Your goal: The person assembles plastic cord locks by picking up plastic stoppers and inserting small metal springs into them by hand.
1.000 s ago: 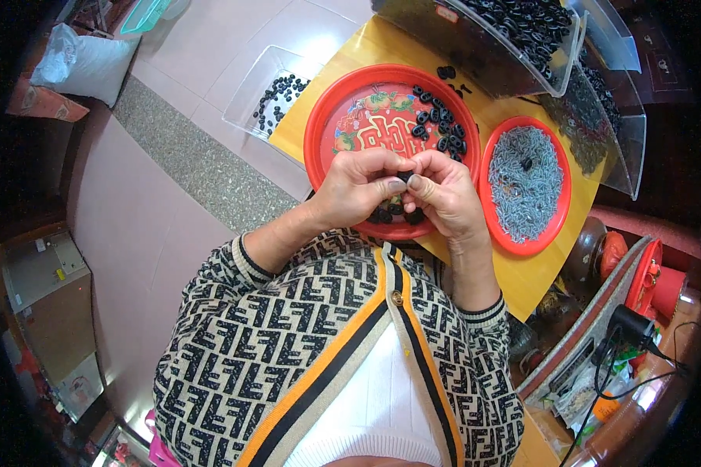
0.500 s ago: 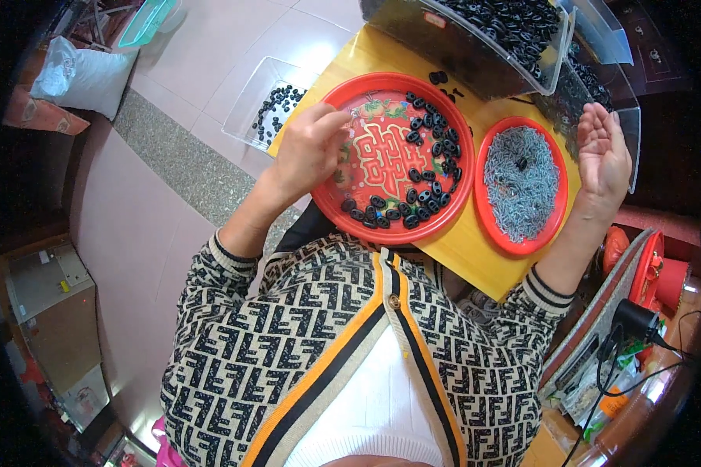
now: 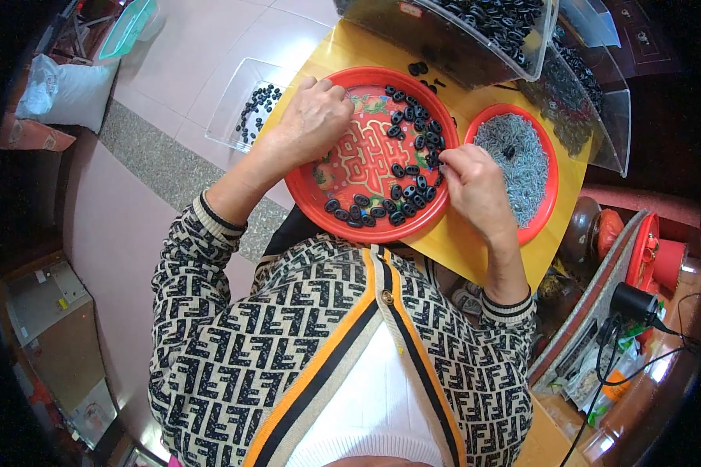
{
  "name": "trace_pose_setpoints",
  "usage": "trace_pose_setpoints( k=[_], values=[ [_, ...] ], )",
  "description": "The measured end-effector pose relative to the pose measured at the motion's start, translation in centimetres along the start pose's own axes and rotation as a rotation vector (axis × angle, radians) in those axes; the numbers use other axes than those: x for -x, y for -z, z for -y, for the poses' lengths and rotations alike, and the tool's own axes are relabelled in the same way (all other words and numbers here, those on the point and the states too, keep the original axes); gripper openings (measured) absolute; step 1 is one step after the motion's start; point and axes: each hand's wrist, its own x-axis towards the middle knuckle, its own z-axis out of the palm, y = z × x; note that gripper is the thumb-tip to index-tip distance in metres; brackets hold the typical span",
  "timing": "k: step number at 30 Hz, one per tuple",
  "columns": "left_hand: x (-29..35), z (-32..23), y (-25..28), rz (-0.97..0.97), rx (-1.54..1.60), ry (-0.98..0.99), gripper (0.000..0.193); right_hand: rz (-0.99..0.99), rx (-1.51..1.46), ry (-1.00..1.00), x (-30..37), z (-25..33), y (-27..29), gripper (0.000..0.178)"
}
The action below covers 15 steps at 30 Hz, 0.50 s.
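A round red tray (image 3: 301, 200) with a printed bottom holds many black two-hole cord lock pieces (image 3: 398, 170), mostly along its right and near sides. Over the tray's left edge is my left hand (image 3: 317, 115), fingers curled closed; what they hold, if anything, is hidden. My right hand (image 3: 475, 185) reaches over the right rim, thumb and fingers pinched on one of the black cord lock pieces. Next to it, a smaller oval red tray (image 3: 551, 191) is filled with thin grey metal springs (image 3: 526, 167), with a black piece lying on them.
Large clear bins (image 3: 475, 47) of black pieces stand at the far side of the yellow tabletop (image 3: 331, 53). A clear box (image 3: 224, 117) with small black parts lies left of the table. A few loose pieces (image 3: 418, 68) rest near the bins. Cables (image 3: 611, 366) hang at right.
My right hand has come left from beyond the oval tray to the round tray's right rim and closed on a black piece. My left hand stays near the left rim, turned more palm-down.
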Motion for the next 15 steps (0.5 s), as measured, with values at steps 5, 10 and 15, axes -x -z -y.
trace_pose_setpoints(
  k=[5, 10, 15],
  values=[
    [0.3, -0.3, -0.1, -0.015, -0.005, -0.013, 0.01, 0.029, 0.162, 0.095, -0.6, 1.1, -0.8, 0.009],
    [0.1, -0.7, 0.5, 0.069, 0.043, 0.003, 0.011, 0.082, 0.341, 0.188, -1.0, 1.0, -1.8, 0.005],
    [0.1, -1.2, 0.6, 0.041, 0.092, 0.034, 0.011, 0.116, 0.356, 0.198, -1.0, 1.0, -1.7, 0.007]
  ],
)
